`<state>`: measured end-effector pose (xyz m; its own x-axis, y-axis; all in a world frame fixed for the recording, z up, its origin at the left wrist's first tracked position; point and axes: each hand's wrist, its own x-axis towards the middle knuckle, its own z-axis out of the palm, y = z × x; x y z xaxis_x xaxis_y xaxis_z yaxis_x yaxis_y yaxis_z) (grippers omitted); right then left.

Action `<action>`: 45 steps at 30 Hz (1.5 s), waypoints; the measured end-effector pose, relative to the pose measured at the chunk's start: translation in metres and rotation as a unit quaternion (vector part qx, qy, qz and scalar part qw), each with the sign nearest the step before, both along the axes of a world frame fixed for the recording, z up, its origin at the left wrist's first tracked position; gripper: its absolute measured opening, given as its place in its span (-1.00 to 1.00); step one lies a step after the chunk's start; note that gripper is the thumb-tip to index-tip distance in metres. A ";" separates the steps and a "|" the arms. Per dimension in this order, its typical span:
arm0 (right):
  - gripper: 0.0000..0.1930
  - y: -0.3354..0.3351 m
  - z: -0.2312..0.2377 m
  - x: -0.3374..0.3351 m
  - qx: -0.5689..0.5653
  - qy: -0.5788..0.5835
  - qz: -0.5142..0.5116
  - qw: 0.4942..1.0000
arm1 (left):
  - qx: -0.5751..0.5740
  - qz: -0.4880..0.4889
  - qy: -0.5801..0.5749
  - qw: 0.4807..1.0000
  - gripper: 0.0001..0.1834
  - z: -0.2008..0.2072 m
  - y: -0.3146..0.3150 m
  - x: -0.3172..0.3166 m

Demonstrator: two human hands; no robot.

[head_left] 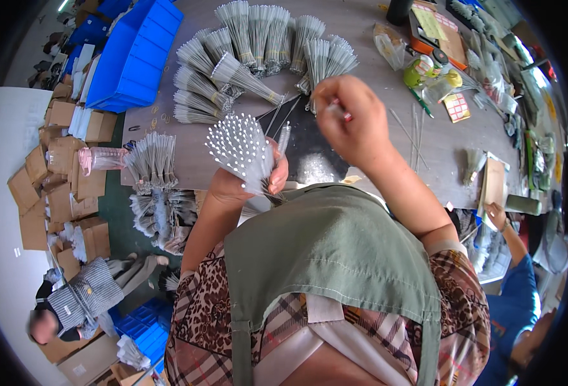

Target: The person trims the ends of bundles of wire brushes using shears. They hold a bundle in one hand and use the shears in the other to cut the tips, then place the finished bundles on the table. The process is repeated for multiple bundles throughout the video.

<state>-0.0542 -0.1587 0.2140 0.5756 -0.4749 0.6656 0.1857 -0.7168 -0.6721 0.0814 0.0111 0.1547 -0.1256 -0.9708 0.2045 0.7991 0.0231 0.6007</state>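
Note:
My left hand (pixel 231 186) is wrapped round a fanned bundle of thin wire brushes (pixel 237 147) with small white tips, held upright before my apron. Beside its fingers a single grey-bristled brush (pixel 284 139) sticks up; I cannot tell whether the hand holds it too. My right hand (pixel 356 122) is raised over the table to the right of the bundle, fingers curled in a pinch. A small pinkish-red spot shows at its fingertips, too small to name. Beneath the hands lies a dark mat (pixel 309 132) with a few loose wires on it.
Several tied brush bundles (pixel 252 35) stand and lie at the table's far side, more (pixel 152 157) at its left edge. A blue bin (pixel 139 51) sits far left. Bottles, a green pen (pixel 422 103) and packets lie right. A co-worker's hand (pixel 495 215) holds a board; another person bends at lower left.

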 end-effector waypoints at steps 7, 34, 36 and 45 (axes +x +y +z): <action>-0.88 0.006 -0.004 -0.010 0.365 0.044 0.207 0.907 | -0.001 -0.014 -0.004 1.000 -0.34 -0.005 0.002 -0.001; -0.93 0.009 -0.059 0.061 0.492 0.016 0.261 0.830 | 0.051 0.129 -0.059 0.989 -0.53 -0.036 0.023 0.030; -0.91 0.017 -0.055 0.064 0.531 0.016 0.279 0.800 | 0.067 0.136 -0.034 0.988 -0.59 -0.027 0.032 0.027; -0.94 0.036 -0.063 0.054 0.411 0.020 0.281 0.867 | 0.059 0.096 -0.059 0.992 -0.55 -0.017 0.038 0.025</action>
